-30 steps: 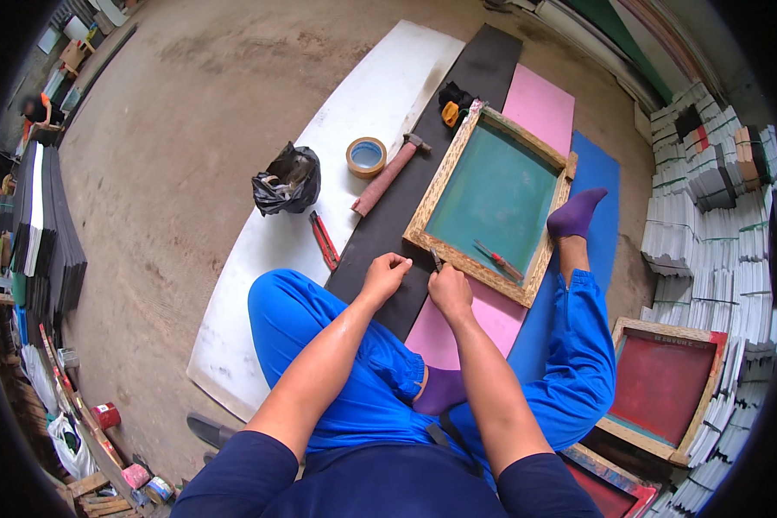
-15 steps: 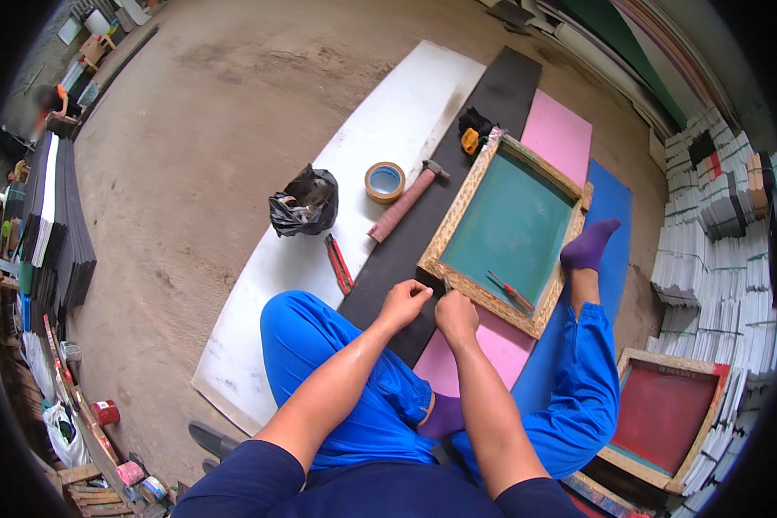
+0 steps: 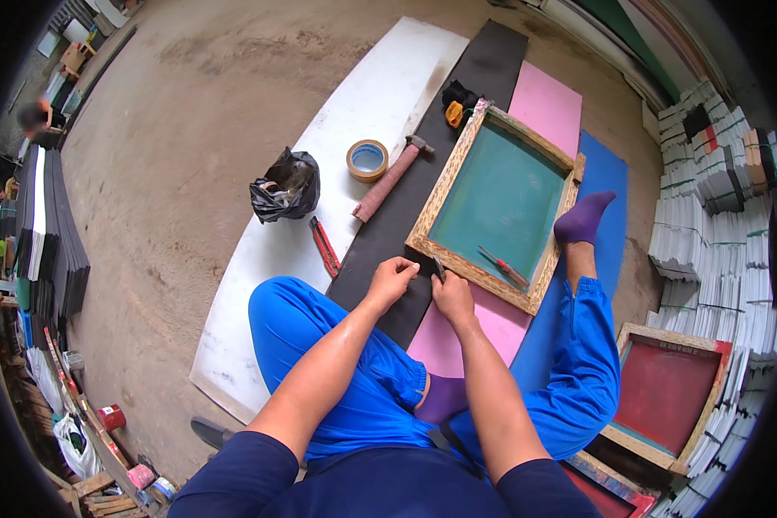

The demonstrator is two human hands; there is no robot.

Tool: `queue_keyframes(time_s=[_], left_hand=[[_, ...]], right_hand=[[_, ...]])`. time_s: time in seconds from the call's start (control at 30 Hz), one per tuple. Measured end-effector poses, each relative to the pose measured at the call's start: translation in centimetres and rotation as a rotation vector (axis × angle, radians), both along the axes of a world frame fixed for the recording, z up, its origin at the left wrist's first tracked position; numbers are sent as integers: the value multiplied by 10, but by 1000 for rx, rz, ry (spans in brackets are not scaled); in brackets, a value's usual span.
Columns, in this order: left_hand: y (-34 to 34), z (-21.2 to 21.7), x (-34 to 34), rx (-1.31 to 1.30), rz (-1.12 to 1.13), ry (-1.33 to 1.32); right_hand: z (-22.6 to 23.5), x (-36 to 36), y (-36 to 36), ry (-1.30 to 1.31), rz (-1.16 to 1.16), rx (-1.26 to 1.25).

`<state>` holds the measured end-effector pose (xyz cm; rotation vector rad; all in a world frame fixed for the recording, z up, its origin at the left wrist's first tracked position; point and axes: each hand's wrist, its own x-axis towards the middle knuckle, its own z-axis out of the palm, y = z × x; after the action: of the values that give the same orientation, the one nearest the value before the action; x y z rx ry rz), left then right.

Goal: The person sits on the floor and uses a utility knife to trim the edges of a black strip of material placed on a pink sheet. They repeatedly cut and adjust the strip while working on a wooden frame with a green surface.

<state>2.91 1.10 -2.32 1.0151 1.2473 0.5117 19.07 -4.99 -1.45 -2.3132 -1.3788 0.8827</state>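
A wooden frame (image 3: pixel 423 226) with green mesh, like a printing screen, lies before me. At its near left corner my left hand (image 3: pixel 392 283) is closed in a pinch; what its fingertips hold, if anything, is too small to make out. Beside it, my right hand (image 3: pixel 454 299) grips a narrow dark tool (image 3: pixel 440 268), which sticks up next to the frame's near edge. Its kind is unclear. On the green mesh (image 3: pixel 501 194) rests a red-handled screwdriver (image 3: pixel 504 265).
Left of the frame lie a hammer (image 3: pixel 394 179), a tape roll (image 3: pixel 367 161), a red utility knife (image 3: pixel 325 247) and a black plastic bag (image 3: pixel 286 185). Boards in white (image 3: pixel 272 285), black, pink and blue lie underneath. Paper stacks (image 3: pixel 708 233) and a red-mesh frame (image 3: pixel 672 393) stand right.
The view has shifted a little, so the scene sits slightly farther left and higher. More of the dark tool shows above my right hand. Both hands stay near the frame's corner.
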Motion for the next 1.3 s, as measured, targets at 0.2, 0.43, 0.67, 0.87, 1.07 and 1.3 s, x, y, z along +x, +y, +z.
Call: queue_keyframes(time_s=[0.2,0.43,0.67,0.87,1.07,1.3], left_hand=[[-3,0,-11,-17,-2,41],[-5,3,-10,862,-50,451],[22,30,5,1197,-504,830],[39,23,12,1278,-539,978],[48,18,14,1385,-621,1087],[57,-1,8,1478,-695,1164]], right_hand=[[-4,19,2,218,67,37],[-19,10,-3,134,6,167],[-17,10,0,74,18,50],[-13,8,0,87,12,72],[-6,4,-2,62,-28,32],[-3,5,-1,89,1,-26]])
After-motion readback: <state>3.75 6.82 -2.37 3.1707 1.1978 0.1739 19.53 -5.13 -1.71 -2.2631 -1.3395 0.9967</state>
